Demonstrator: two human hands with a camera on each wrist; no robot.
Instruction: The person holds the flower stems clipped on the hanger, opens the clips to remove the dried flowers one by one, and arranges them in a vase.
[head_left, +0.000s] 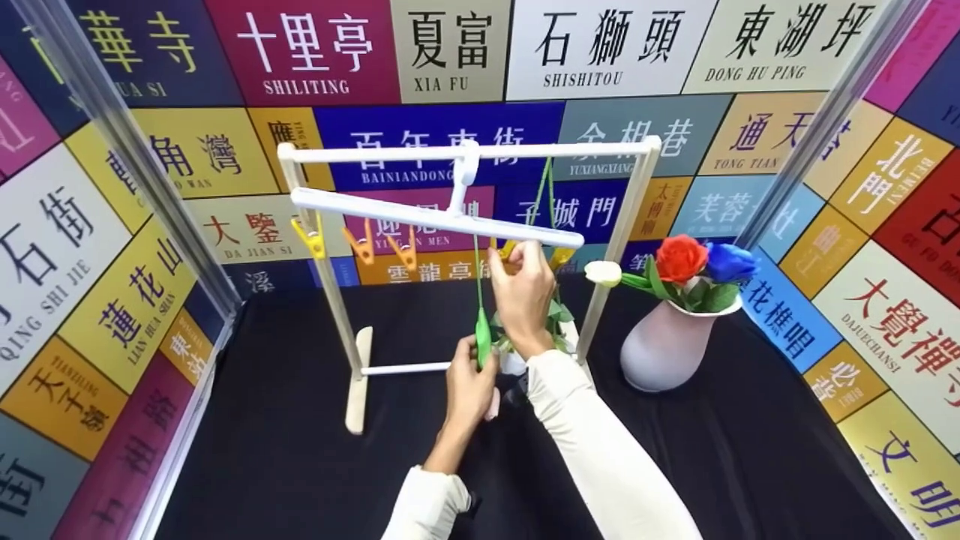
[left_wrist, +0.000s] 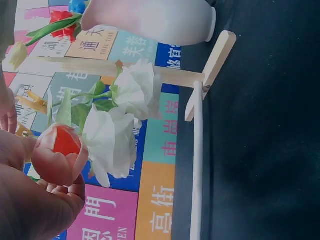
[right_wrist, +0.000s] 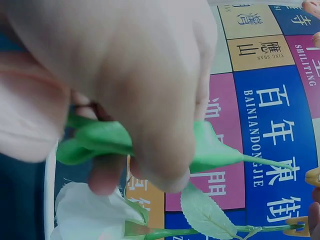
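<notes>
My left hand grips a tulip upside down by its green leaves. Its pink bloom hangs below the fingers, and the thin stem rises toward the white hanger. Higher up, my right hand pinches a yellow clip under the hanger's right half; the fingertips are partly hidden. Beside it, another yellow clip holds the stem of upside-down white roses. In the right wrist view my left hand fills much of the picture, around the green leaves.
The hanger tilts down to the right on a wooden rack. Two orange clips and a yellow clip hang on its left half. A pale vase with red, blue and white flowers stands right of the rack on black cloth.
</notes>
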